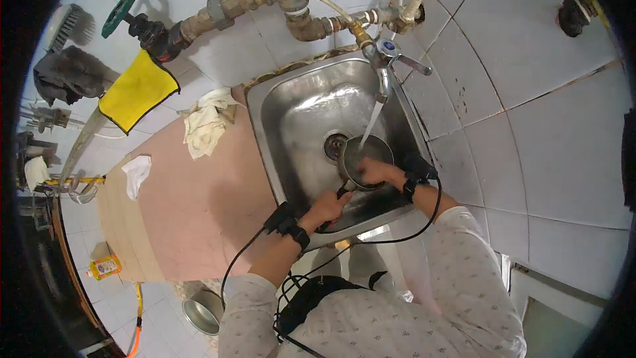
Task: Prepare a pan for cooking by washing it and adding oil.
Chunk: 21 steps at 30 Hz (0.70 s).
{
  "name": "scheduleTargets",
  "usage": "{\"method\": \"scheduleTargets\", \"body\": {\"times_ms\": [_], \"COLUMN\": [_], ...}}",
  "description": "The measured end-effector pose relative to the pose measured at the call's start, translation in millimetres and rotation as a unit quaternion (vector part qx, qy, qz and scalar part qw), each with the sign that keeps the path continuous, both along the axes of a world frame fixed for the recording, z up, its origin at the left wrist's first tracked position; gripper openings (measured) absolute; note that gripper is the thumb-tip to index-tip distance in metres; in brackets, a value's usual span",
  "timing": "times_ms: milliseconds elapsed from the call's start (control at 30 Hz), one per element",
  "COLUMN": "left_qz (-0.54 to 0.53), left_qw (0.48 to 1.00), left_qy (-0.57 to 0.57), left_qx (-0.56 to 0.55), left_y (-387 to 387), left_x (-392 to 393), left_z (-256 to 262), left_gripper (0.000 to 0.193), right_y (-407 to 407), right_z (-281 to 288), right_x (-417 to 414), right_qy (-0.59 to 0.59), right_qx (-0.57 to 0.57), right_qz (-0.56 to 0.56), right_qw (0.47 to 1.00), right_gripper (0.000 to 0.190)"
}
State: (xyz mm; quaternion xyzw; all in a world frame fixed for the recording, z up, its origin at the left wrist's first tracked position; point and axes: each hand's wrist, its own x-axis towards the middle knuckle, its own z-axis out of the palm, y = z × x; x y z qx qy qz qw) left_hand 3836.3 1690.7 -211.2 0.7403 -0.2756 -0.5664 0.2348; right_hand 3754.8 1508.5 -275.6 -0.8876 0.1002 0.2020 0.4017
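A small metal saucepan (380,145) is in the stainless steel sink (285,127), over its right half beside the drain (335,146). My left hand (328,209) grips the pan's dark handle (342,192). Inside the pan is my right hand (375,171), its fingers bent against the inner wall; whether they hold anything is hidden. From the chrome tap (383,77) a stream of water (370,123) runs into the pan. Each wrist wears a black strap with a cabled device.
Left of the sink, the pinkish counter (198,223) bears a crumpled cream cloth (204,124) and a white cloth (137,175). A yellow cloth (140,93) hangs below a green-handled valve (120,12). Tiled wall (556,159) rises on the right. A metal pot (202,312) stands lower left.
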Motion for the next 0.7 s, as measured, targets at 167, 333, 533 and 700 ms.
{"method": "scheduleTargets", "body": {"times_ms": [167,333,533,700], "left_qz": [-0.027,0.029,0.054,-0.015], "left_qw": [0.999,0.995,0.984,0.994], "left_qy": [0.013,0.093,0.165,0.104], "left_qx": [0.021,0.019,0.048,0.004], "left_y": [-5.3,-4.6,-5.6,1.7], "left_x": [-4.6,-9.0,-5.8,3.2], "left_z": [-9.3,-16.1,-14.9,-36.5], "left_gripper": [0.055,0.057,0.056,0.053], "right_y": [20.1,-10.7,10.6,31.0], "right_z": [-29.9,-40.1,-21.8,16.7], "right_x": [30.2,46.8,47.5,42.1], "right_qy": [0.023,-0.105,-0.062,-0.007], "right_qx": [0.297,0.519,0.353,0.347], "right_qz": [-0.545,-0.759,-0.710,-0.583], "right_qw": [0.783,0.378,0.606,0.735], "right_gripper": [0.028,0.019,0.025,0.045]}}
